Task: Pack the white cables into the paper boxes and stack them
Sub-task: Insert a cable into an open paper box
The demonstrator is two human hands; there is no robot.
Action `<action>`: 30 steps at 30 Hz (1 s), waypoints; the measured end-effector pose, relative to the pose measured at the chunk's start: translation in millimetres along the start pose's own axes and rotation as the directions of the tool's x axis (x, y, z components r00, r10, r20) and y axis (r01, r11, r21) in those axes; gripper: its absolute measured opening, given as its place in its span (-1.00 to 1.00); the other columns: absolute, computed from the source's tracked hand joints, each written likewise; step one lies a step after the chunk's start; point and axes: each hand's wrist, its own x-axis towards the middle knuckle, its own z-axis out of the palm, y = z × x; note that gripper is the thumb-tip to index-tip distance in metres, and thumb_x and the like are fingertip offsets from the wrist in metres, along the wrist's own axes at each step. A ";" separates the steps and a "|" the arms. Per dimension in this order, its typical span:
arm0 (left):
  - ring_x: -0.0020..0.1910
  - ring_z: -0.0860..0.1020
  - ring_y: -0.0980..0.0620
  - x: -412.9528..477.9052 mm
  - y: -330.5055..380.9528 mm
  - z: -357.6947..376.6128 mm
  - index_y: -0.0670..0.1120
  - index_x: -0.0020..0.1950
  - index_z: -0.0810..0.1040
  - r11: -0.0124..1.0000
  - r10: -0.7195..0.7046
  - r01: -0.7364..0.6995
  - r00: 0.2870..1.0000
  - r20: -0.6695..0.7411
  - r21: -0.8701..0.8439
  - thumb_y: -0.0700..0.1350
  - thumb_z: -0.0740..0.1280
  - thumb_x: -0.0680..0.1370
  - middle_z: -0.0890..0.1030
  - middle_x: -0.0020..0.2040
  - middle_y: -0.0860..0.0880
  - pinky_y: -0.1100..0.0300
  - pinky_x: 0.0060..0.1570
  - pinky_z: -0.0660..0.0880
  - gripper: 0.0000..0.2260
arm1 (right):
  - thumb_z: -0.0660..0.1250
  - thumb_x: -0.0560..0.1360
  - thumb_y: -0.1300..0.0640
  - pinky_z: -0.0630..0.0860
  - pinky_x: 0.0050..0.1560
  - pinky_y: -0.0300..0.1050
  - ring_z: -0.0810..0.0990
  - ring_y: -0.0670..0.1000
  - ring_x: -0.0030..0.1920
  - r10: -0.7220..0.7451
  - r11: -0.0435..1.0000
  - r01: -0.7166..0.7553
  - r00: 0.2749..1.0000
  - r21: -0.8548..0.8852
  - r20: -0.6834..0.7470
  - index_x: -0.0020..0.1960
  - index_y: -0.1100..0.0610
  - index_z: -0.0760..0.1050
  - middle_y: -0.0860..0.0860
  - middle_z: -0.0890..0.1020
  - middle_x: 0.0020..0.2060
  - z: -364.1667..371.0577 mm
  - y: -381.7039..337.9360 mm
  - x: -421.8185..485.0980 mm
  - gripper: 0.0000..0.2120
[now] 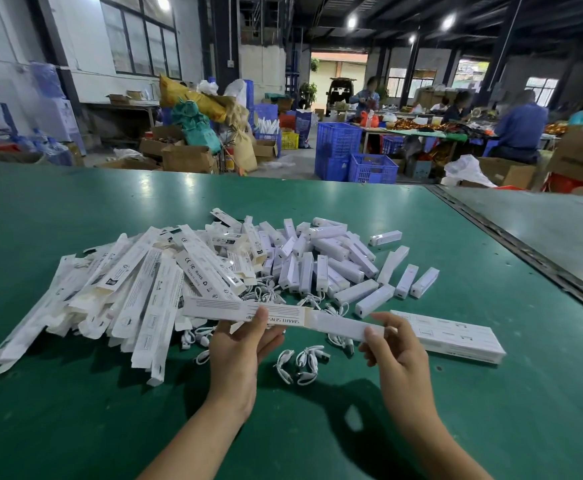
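The left hand (236, 344) grips a "SMART"-printed paper box (214, 308); right hand (399, 355) pinches its insert (342, 324).

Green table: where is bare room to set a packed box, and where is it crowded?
Bare: the green table's near-left bordering the flat boxes; the far strip beyond both piles; the near-right bordering the packed stack. Crowded: the middle, white bars, loose cables, the held box and insert.
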 end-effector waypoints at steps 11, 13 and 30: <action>-0.12 0.72 -0.17 -3.9 0.7 1.9 -0.07 0.13 0.52 1.000 -0.002 0.002 0.999 0.039 0.014 -0.10 0.43 0.39 0.74 -0.07 -0.06 0.18 -0.23 0.64 -0.67 | 0.39 0.45 0.10 0.48 -0.21 -0.04 0.56 0.06 -0.28 0.113 0.984 -0.110 0.994 0.137 -0.008 -0.12 0.15 0.32 0.10 0.64 -0.35 -0.7 -3.1 6.1 -0.75; -0.12 0.72 -0.17 -5.4 0.6 2.2 -0.08 0.12 0.52 1.000 -0.005 0.005 0.999 0.043 0.020 -0.10 0.44 0.38 0.74 -0.07 -0.07 0.18 -0.23 0.64 -0.68 | 0.39 0.46 0.15 0.47 -0.22 -0.02 0.53 0.07 -0.30 0.135 0.981 -0.132 0.991 0.141 -0.014 -0.15 0.16 0.31 0.11 0.64 -0.35 -0.5 -3.2 7.5 -0.76; -0.10 0.72 -0.18 -10.5 -5.2 2.7 -0.09 0.12 0.52 0.997 -0.014 0.006 0.995 0.094 0.080 -0.04 0.47 0.34 0.73 -0.03 -0.17 0.18 -0.18 0.64 -0.62 | 0.38 0.52 0.21 0.54 -0.26 -0.07 0.54 0.00 -0.38 0.176 0.976 -0.198 0.964 0.094 0.200 0.02 0.17 0.42 0.12 0.62 -0.34 12.2 -1.1 -1.3 -0.85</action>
